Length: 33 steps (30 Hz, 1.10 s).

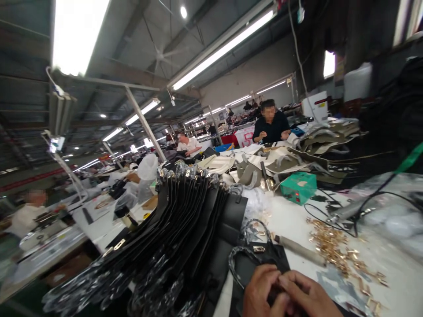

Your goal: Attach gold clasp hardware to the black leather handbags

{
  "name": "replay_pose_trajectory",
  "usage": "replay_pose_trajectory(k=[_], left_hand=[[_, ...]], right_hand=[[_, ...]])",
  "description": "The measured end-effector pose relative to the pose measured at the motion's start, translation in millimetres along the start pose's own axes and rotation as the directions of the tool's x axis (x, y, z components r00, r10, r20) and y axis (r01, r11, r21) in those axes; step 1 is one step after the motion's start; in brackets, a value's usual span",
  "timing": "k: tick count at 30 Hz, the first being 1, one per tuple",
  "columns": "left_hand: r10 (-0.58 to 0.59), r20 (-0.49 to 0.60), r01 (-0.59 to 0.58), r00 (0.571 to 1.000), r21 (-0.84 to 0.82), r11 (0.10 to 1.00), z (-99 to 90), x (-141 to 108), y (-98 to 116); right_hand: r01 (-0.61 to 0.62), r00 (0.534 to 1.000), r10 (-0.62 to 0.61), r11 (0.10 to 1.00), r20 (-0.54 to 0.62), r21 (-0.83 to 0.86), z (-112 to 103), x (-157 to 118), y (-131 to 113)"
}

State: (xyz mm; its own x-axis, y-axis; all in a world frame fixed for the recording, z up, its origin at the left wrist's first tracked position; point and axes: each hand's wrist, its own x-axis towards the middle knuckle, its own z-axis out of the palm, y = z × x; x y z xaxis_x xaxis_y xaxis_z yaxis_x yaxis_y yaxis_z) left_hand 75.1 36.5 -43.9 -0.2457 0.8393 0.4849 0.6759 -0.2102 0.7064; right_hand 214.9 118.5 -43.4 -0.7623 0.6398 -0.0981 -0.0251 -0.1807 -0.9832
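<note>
Left hand (261, 290) and right hand (307, 293) curled together at black bag (278, 255), near side of table (292, 218); fingers hide any grip, can't tell. Bag has gold clasp (259, 249). Black bags (185, 211) bunched left, several with clasps; loose gold fittings (330, 244) right. Looks partway, remaining count unclear.
</note>
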Motion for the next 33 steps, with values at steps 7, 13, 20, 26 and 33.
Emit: replay_pose_trajectory(k=[7, 13, 20, 26, 33], left_hand=[[-0.075, 0.077, 0.08, 0.994, -0.056, 0.995, -0.1, 6.8, -9.4], [-0.275, 0.219, 0.315, 0.936, -0.171, 0.934, -2.0, 17.7, 9.6], [-0.474, 0.117, 0.485, 0.873, -0.322, 0.813, 2.1, 28.0, 24.3], [-0.572, 0.058, 0.553, 0.818, -0.356, 0.754, 11.3, 23.7, 25.9], [-0.399, 0.078, 0.404, 0.914, -0.291, 0.867, 6.8, 15.6, 22.4]], right_hand=[[0.08, 0.994, -0.067, 0.986, -0.091, 0.144, 3.5, 4.2, 0.5], [0.156, 0.98, -0.122, 0.963, -0.158, 0.221, 5.5, 1.3, -8.0], [0.197, 0.959, -0.165, 0.972, -0.229, 0.125, 8.7, -7.2, -25.9], [0.177, 0.935, -0.156, 0.983, -0.319, 0.039, 4.6, -7.3, -20.4], [0.171, 0.958, -0.139, 0.979, -0.25, 0.109, 0.0, -8.5, -24.2]])
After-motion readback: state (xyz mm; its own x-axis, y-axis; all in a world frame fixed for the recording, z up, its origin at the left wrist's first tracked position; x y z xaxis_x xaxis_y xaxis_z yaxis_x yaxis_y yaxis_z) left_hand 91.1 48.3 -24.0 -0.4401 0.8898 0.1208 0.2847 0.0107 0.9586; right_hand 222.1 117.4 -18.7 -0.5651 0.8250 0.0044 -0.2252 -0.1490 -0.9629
